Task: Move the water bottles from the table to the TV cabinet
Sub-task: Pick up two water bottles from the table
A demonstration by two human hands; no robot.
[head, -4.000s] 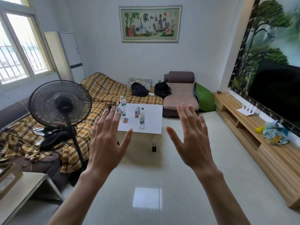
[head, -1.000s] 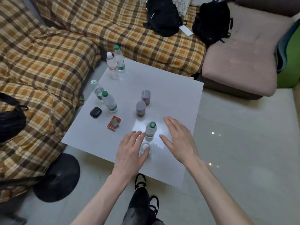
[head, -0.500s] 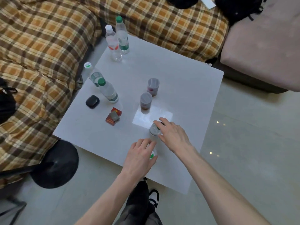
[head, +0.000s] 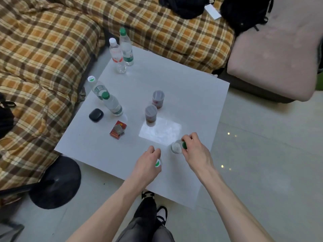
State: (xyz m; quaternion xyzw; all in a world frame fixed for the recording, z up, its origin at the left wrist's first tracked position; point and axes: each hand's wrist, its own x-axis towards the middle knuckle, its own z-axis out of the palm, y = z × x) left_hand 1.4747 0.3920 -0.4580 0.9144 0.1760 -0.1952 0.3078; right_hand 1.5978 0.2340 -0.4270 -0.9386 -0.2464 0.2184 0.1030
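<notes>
We have both hands on bottles at the counter's (head: 201,105) near edge: left hand (head: 146,167) fingers curled round the white-capped bottle (head: 157,162), right hand (head: 195,151) pinching the green-capped bottle (head: 176,146) at its neck. Likely light, thin-walled, slippery; grip below the cap.

The left hand (head: 146,167) apparently hides most of its bottle (head: 158,162).

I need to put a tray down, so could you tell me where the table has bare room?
The table is bare along its right side, right of the two cups. The left edge is crowded with bottles.
</notes>
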